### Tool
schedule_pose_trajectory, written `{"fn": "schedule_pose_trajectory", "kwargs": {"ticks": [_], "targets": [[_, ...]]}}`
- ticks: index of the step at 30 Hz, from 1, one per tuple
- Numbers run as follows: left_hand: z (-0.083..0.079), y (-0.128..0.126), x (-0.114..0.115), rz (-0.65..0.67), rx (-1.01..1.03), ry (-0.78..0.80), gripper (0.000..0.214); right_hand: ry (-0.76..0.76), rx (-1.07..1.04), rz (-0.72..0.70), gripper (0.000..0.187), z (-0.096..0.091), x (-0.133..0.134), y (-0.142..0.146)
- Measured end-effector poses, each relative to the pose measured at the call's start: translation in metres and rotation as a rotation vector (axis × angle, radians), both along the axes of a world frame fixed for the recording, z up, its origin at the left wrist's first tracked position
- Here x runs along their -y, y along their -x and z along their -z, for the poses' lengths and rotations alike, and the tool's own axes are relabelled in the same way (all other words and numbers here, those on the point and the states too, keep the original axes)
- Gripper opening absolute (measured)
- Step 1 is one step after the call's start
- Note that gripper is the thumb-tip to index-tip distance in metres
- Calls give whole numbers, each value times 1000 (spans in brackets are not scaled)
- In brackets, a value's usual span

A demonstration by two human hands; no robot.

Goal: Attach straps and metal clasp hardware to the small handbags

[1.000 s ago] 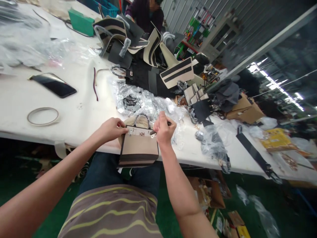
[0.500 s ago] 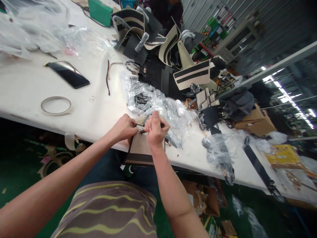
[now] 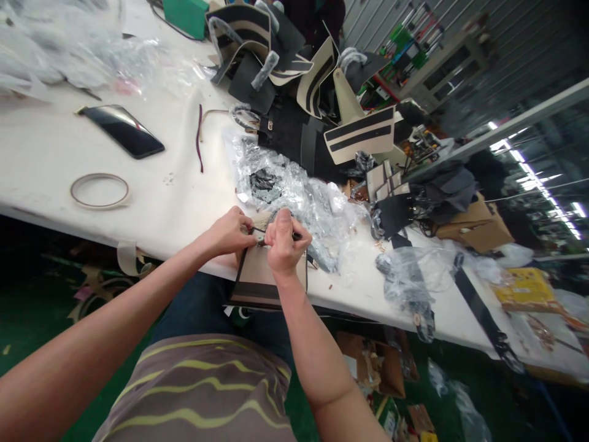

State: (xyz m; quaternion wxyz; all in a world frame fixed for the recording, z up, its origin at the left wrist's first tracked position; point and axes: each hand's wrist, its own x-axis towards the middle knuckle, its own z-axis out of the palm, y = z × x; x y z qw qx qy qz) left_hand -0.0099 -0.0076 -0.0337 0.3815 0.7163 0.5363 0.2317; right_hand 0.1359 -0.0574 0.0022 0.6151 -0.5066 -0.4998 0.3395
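Working the beige handbag at its far edge: right hand gripping a dark-handled tool; left hand alongside, finger closure unclear. Next move likely needs steady bracing.

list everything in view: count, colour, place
table: one, white, centre
bag: one, beige, near edge
tool: one, dark, over bag
plastic: several, clear, across table
phone: one, black, left
ring: one, pale, left
strip: one, purple, left
panels: several, cream and black, far
box: one, green, left
straps: at least two, black, right
packet: one, yellow, right
cartons: several, brown, right
worker: one, dark clothing, far
shirt: one, brown-yellow, bottom
left hand: one, bare, at bag
right hand: one, bare, gripping tool
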Motion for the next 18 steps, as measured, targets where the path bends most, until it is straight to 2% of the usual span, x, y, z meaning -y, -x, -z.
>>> {"fn": "schedule_pose_trajectory", "kwargs": {"ticks": [4, 8, 12, 15, 18], "targets": [[0, -2, 0, 0, 81, 65, 22, 8, 5, -18, 71, -4, -2, -6], [0, -3, 1, 14, 191, 116, 26, 27, -185, -33, 74, -18, -10, -16], [-2, -4, 2, -13, 215, 143, 29, 87, -329, -121, 74, -27, -14, -19], [-2, -3, 2, -16, 228, 165, 29, 150, -413, -164, 74, -22, -23, -17], [0, -2, 3, -59, 216, 165, 23, 276, -495, -146, 76, -10, -48, -17]]}}
